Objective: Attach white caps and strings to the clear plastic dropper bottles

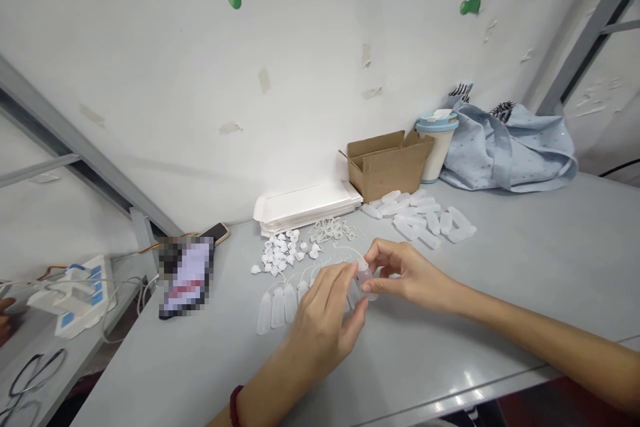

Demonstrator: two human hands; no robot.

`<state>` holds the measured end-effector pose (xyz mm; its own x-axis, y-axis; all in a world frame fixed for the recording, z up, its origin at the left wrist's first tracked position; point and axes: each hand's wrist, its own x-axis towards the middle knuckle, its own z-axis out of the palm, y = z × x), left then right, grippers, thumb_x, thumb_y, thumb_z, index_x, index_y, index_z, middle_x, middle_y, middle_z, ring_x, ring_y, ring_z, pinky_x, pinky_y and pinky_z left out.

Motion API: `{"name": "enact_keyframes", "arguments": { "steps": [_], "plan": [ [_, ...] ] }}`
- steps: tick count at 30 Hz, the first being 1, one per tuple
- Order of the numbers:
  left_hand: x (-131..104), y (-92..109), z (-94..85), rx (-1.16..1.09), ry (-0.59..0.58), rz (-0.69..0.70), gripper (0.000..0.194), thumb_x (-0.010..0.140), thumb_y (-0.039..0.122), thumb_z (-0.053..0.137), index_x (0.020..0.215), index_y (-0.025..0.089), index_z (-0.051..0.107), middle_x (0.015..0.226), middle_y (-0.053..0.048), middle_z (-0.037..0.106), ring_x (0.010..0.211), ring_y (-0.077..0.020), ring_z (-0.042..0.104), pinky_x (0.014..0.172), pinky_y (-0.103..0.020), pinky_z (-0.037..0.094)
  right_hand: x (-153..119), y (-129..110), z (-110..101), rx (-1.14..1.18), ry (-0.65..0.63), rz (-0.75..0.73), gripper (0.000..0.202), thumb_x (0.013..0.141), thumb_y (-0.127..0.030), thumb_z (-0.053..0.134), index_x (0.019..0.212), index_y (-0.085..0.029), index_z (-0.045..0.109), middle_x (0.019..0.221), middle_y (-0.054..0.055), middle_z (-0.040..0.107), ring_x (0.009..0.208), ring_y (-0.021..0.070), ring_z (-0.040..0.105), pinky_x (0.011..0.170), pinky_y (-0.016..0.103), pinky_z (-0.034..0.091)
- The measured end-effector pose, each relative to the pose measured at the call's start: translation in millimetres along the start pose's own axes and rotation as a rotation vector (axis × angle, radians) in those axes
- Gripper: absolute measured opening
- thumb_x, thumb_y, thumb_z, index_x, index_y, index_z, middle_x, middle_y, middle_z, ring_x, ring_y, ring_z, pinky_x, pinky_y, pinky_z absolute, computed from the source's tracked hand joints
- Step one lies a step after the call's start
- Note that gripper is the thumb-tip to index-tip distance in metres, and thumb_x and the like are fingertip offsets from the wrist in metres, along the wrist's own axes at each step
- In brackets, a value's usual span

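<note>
My left hand [323, 323] and my right hand [405, 273] meet over the grey table [525, 267], both pinching one small translucent plastic bottle [367, 278] with a thin white loop at its top. Just left of my hands lies a row of similar small bottles [280, 303] with looped strings. Behind them sit several small white caps [283, 253] and a tangle of white string loops [333, 230]. A pile of empty translucent bottles [425, 217] lies further back to the right.
A stack of white flat bags [305, 207], an open cardboard box [387, 163] and a lidded cup [436, 143] stand by the wall. Blue cloth [510, 147] lies at the back right. A phone [216, 233] and a power strip [75, 293] are at the left.
</note>
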<state>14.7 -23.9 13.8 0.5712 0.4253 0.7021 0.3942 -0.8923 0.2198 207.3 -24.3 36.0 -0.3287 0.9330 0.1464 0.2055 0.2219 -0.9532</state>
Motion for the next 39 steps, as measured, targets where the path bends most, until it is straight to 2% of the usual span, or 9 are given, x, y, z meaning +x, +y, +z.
{"name": "enact_keyframes", "arguments": {
  "steps": [4,8,14,17,22,28,31,35,39],
  "plan": [
    [1.3,4.5,0.9,0.074,-0.076,-0.076,0.062,0.081,0.026,0.065,0.132,0.011,0.034,0.109,-0.017,0.058,0.100,-0.0273,0.056,0.081,-0.042,0.053,-0.5,-2.3,4.1,0.045,0.005,0.053,0.028,0.069,-0.030,0.073,0.076,-0.018,0.048,0.070,-0.002,0.057,0.065,0.0116,0.055,0.057,0.024,0.044],
    [3.4,8.6,0.5,0.041,-0.038,-0.128,0.050,0.079,0.017,0.063,0.123,0.012,0.041,0.102,-0.013,0.057,0.094,-0.0246,0.055,0.078,-0.039,0.052,-1.5,-3.6,7.7,0.097,-0.024,0.072,0.030,0.068,-0.032,0.073,0.079,-0.018,0.049,0.072,-0.001,0.058,0.066,0.0126,0.056,0.057,0.025,0.045],
    [4.9,9.0,-0.4,-0.035,0.026,-0.139,0.050,0.075,0.013,0.061,0.122,0.015,0.043,0.098,-0.010,0.056,0.090,-0.0219,0.054,0.076,-0.036,0.050,-3.6,-11.7,4.3,0.291,-0.291,0.024,0.031,0.082,-0.039,0.060,0.102,-0.015,0.056,0.091,0.006,0.061,0.083,0.0162,0.059,0.076,0.031,0.049],
    [4.3,7.3,-0.7,0.029,0.023,-0.145,0.049,0.078,0.017,0.061,0.124,0.017,0.042,0.087,-0.006,0.056,0.080,-0.0202,0.054,0.069,-0.035,0.049,-2.8,-13.7,2.4,0.333,-0.370,0.007,0.031,0.086,-0.041,0.056,0.102,-0.015,0.059,0.093,0.006,0.061,0.088,0.0171,0.059,0.080,0.032,0.048],
    [3.0,5.6,-0.3,0.103,-0.127,-0.267,0.044,0.083,0.022,0.058,0.124,0.018,0.042,0.084,-0.004,0.056,0.078,-0.0212,0.054,0.068,-0.038,0.048,0.5,-3.5,5.7,0.208,-0.192,0.009,0.026,0.085,-0.040,0.056,0.092,-0.016,0.059,0.082,0.003,0.059,0.075,0.0140,0.056,0.070,0.028,0.046],
    [2.8,12.6,-0.4,0.135,-0.037,-0.208,0.062,0.080,0.022,0.064,0.132,0.013,0.033,0.123,-0.017,0.046,0.112,-0.0286,0.045,0.091,-0.044,0.045,1.1,7.0,12.4,-0.127,0.089,0.000,0.027,0.076,-0.038,0.065,0.079,-0.018,0.048,0.058,-0.006,0.044,0.052,0.0093,0.040,0.050,0.024,0.035],
    [4.1,15.6,-0.1,0.183,-0.059,-0.150,0.062,0.080,0.022,0.065,0.133,0.011,0.034,0.128,-0.018,0.044,0.117,-0.0306,0.041,0.096,-0.047,0.041,-0.4,5.9,16.2,-0.147,0.120,0.040,0.028,0.073,-0.037,0.066,0.078,-0.019,0.046,0.056,-0.006,0.042,0.049,0.0090,0.038,0.045,0.022,0.031],
    [5.4,15.3,3.3,0.207,-0.105,-0.130,0.057,0.081,0.022,0.064,0.131,0.011,0.037,0.124,-0.016,0.052,0.111,-0.0316,0.046,0.089,-0.047,0.046,-1.8,4.0,19.6,-0.135,0.150,0.073,0.027,0.071,-0.034,0.067,0.078,-0.020,0.045,0.054,-0.007,0.041,0.047,0.0086,0.038,0.044,0.021,0.029],
    [5.9,14.4,6.4,0.230,-0.073,-0.091,0.051,0.081,0.020,0.064,0.126,0.012,0.043,0.122,-0.014,0.054,0.108,-0.0309,0.046,0.088,-0.046,0.046,-1.9,5.5,20.1,-0.155,0.165,0.059,0.023,0.071,-0.029,0.065,0.075,-0.020,0.044,0.054,-0.007,0.043,0.049,0.0086,0.039,0.044,0.021,0.030]
  ]
}}
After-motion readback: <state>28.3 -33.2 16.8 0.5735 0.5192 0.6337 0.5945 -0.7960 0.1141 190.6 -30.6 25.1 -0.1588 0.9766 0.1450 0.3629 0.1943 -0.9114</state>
